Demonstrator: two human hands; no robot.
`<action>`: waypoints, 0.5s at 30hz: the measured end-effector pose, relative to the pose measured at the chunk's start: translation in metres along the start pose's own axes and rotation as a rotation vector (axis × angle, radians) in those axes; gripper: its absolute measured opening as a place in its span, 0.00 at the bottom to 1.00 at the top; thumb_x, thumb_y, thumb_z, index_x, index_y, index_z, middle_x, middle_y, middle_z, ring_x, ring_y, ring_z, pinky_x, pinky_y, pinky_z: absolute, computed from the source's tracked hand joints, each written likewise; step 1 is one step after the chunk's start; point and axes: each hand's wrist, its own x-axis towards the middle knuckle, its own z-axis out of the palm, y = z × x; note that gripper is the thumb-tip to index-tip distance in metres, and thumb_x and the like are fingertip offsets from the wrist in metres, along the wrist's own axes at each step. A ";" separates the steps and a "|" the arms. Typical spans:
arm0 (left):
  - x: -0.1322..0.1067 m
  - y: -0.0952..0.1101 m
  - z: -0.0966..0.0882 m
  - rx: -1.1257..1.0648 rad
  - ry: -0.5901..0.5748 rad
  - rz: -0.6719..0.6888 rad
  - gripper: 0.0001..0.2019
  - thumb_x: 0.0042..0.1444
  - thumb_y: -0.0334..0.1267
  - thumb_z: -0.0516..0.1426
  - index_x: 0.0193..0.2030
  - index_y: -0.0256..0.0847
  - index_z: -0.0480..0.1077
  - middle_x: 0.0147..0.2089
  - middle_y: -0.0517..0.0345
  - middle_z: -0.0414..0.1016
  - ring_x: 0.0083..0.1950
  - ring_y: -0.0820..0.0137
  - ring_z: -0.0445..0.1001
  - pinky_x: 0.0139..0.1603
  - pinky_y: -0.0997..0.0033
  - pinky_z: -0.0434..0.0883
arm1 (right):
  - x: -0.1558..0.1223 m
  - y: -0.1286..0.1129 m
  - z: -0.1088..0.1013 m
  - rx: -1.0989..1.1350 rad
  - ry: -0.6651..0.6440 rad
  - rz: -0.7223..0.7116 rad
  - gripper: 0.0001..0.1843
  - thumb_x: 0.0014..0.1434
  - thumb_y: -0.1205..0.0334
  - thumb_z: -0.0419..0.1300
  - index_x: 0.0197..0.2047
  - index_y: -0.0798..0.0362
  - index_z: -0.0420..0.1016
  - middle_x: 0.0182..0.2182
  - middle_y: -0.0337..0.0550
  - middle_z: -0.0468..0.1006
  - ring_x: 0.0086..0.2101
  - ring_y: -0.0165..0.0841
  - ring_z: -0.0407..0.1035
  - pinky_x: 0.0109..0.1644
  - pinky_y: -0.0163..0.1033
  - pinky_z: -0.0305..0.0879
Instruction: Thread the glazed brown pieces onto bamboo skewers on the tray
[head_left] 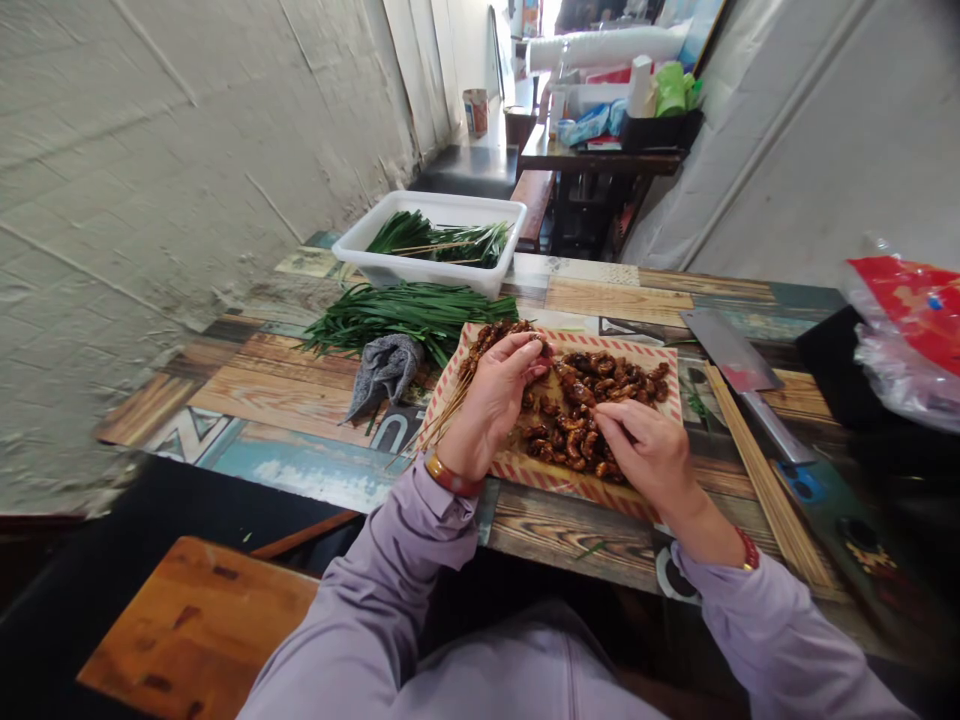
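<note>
Brown, sauce-coated meat pieces [574, 435] lie heaped on a tray lined with red-and-white striped paper [671, 372]. My left hand [491, 395] is over the tray's left half, thumb and fingers closed around a dark piece of meat [541, 345] at the fingertips. Low over the heap, my right hand [649, 445] is closed in a pinch at the edge of the meat; what is between its fingertips is too small to make out. Loaded skewers [480, 345] rest along the tray's left side, their bare sticks partly behind my left wrist.
Green chives [405, 315] lie behind the tray, beside a grey cloth [384, 370]. A white tub [431, 270] holds more greens. On the right are a cleaver [731, 350], a bundle of bamboo sticks [765, 480] and a red plastic bag [915, 310]. A wooden stool [199, 630] stands lower left.
</note>
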 end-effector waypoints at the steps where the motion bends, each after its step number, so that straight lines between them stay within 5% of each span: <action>1: 0.000 0.000 0.000 -0.004 -0.001 0.004 0.11 0.44 0.36 0.66 0.35 0.36 0.73 0.34 0.57 0.76 0.37 0.74 0.75 0.39 0.75 0.67 | 0.001 -0.001 0.000 0.001 0.005 -0.001 0.06 0.63 0.67 0.56 0.39 0.53 0.75 0.34 0.42 0.81 0.35 0.32 0.76 0.41 0.38 0.70; 15: -0.003 0.005 0.000 0.129 -0.044 0.053 0.15 0.48 0.43 0.65 0.40 0.37 0.76 0.36 0.55 0.77 0.38 0.74 0.73 0.38 0.76 0.66 | 0.000 -0.001 0.002 0.055 -0.019 0.056 0.06 0.63 0.63 0.57 0.39 0.50 0.76 0.34 0.40 0.81 0.35 0.33 0.76 0.41 0.39 0.71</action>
